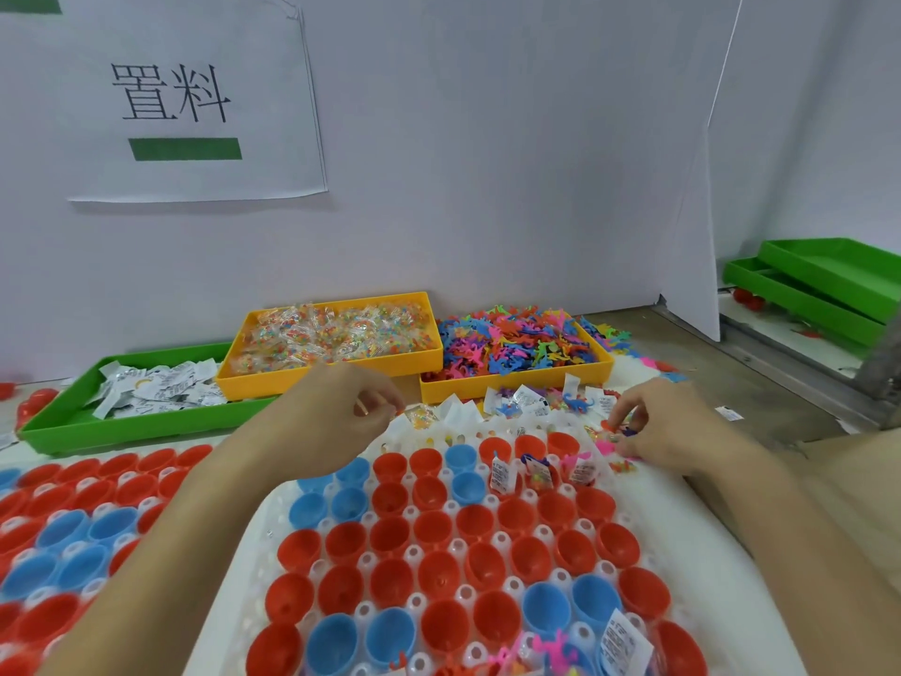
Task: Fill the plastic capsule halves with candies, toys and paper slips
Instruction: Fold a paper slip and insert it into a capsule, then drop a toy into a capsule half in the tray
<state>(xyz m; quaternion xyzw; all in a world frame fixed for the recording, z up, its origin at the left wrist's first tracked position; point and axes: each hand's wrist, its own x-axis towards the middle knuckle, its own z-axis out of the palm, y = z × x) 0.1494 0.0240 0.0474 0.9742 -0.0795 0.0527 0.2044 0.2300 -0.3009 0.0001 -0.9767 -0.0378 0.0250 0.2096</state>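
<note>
Toys pinched in my right hand [668, 426] at right of centre sit just above-right of the unfilled red capsule halves [560, 444]; my left hand [351, 407] pinches a candy packet [421, 416].

slips [502, 475]: print too small to read
right fingers [629, 422]: what they pinch is blurred
left tray [29, 524]: cut by frame edge
bottom capsules [331, 648]: cut by lower edge
</note>
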